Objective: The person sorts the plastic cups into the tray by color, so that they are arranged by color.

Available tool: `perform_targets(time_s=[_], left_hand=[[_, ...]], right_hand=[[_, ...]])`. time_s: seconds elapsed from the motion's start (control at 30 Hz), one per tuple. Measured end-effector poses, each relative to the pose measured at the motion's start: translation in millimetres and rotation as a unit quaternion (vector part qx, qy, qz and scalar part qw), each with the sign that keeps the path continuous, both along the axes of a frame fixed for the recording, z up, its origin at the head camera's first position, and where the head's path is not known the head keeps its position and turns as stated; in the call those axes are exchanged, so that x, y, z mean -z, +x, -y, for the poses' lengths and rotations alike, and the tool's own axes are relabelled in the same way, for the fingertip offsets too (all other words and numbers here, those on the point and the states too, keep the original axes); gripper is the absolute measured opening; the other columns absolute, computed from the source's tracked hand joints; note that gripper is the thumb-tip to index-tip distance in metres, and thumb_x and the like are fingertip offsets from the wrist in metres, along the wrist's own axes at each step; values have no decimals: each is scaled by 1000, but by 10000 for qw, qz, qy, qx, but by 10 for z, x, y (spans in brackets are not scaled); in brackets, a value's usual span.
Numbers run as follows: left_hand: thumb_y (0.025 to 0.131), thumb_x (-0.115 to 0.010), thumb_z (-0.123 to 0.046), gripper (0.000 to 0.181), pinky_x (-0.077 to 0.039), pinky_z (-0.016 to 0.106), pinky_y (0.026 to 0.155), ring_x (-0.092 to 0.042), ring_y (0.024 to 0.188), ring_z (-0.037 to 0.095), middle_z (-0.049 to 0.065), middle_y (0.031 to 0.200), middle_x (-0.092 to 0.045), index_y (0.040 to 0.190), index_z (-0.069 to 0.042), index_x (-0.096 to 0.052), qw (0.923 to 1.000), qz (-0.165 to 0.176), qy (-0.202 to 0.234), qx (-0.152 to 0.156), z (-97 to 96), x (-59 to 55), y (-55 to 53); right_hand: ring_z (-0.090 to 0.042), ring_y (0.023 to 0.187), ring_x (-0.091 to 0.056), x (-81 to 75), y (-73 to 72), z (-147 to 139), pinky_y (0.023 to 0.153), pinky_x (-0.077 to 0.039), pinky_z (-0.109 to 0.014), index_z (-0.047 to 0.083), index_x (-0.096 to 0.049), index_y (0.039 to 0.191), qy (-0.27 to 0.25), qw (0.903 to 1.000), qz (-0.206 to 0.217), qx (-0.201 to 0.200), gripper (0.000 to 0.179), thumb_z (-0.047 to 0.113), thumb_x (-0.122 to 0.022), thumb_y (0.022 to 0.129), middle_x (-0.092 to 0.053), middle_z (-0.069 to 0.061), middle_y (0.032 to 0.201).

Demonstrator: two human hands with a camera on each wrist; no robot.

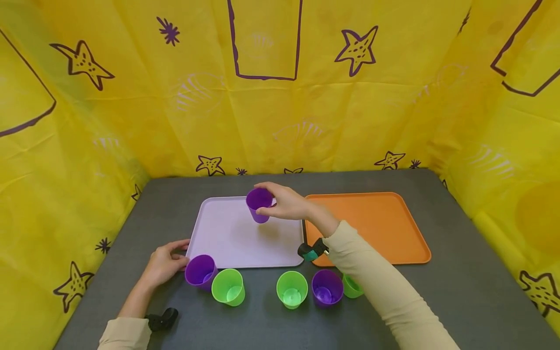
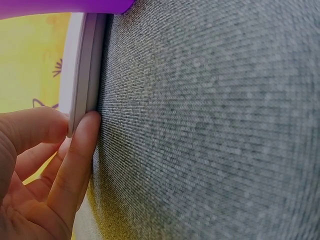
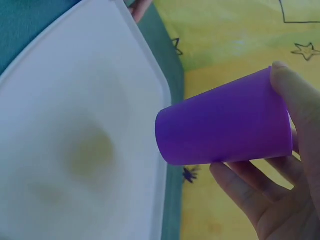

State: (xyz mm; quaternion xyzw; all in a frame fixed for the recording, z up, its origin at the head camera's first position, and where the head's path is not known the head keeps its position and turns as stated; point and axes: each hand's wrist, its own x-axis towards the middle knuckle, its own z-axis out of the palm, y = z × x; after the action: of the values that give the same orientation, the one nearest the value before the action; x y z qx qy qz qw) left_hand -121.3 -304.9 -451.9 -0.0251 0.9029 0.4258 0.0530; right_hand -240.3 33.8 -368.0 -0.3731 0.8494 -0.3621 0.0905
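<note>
Holding the raised purple cup [image 1: 257, 203] in the right hand [image 1: 284, 201], above the lavender tray [image 1: 232, 243] and apart from its surface. Pointing its mouth upward and its base down toward the tray, standing its long axis close to vertical; running lengthwise across the right wrist view, base to the left and mouth to the right. Pinching the cup near its rim, between the thumb on the near side and fingers reaching round the far side. Looking smooth, opaque and purple, tapering straight from a wide rim to a narrower base, casting a soft shadow on the tray. Pinching the tray's edge between thumb and fingers of the left hand [image 1: 164, 265], close beside a second purple cup [image 1: 201, 273]. Crossing an orange tray [image 1: 372, 226] with the right sleeve [image 1: 385, 282]. Facing, on the dark grey table [image 1: 262, 330], upright cups in a row: the second purple cup, two green cups [image 1: 228, 288], a third purple cup [image 1: 327, 289] and a partly hidden green cup [image 1: 351, 288]. Showing lighter floors inside the fully visible ones.
</note>
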Motion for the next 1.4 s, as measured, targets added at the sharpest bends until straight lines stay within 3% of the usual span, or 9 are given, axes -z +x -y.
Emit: perform_targets(time_s=[0.33,0.47,0.57,0.73,1.03,1.4], left_hand=[[78,-68,-2,55,-56,25,60,-67,80,21,28,115,-56,127,9,-48,9999,-61,80,15,-1,-9,0],[78,-68,-2,54,-55,24,59,-67,80,20,28,114,-57,127,9,-48,9999,-73,96,-15,4,4,0],[78,-67,-2,53,-56,24,60,-67,79,18,28,114,-57,127,9,-48,10000,-73,61,-30,10,18,-6],[78,-65,-1,53,-56,25,60,-67,79,19,28,115,-57,127,8,-48,9999,-46,73,-58,11,29,-16],[79,-67,-4,54,-56,25,61,-66,79,20,26,116,-57,128,7,-48,10000,65,17,-52,4,23,-20],[80,-66,-3,53,-56,26,61,-67,79,19,28,116,-56,129,7,-47,9998,87,159,-53,14,25,-19]], right_hand=[[-14,104,-56,101,25,350,81,-49,-19,8,-38,136,146,9997,215,-43,67,31,-69,81,-57,-5,120],[-13,104,-56,151,30,472,86,-50,-26,9,-39,134,116,9993,344,-55,65,32,-69,81,-58,-5,118],[-13,104,-57,181,35,558,89,-49,-28,8,-40,134,104,9994,322,-97,65,32,-69,81,-58,-5,118],[-12,106,-56,249,24,686,90,-45,-19,6,-40,134,254,9993,233,-137,66,35,-68,82,-58,-4,119],[-13,109,-54,389,-9,888,93,-42,-19,7,-39,136,518,9985,162,-25,67,37,-66,82,-56,-5,121],[-13,113,-52,425,35,1138,97,-39,-18,8,-36,138,641,9978,-91,-112,69,38,-65,83,-52,-5,128]])
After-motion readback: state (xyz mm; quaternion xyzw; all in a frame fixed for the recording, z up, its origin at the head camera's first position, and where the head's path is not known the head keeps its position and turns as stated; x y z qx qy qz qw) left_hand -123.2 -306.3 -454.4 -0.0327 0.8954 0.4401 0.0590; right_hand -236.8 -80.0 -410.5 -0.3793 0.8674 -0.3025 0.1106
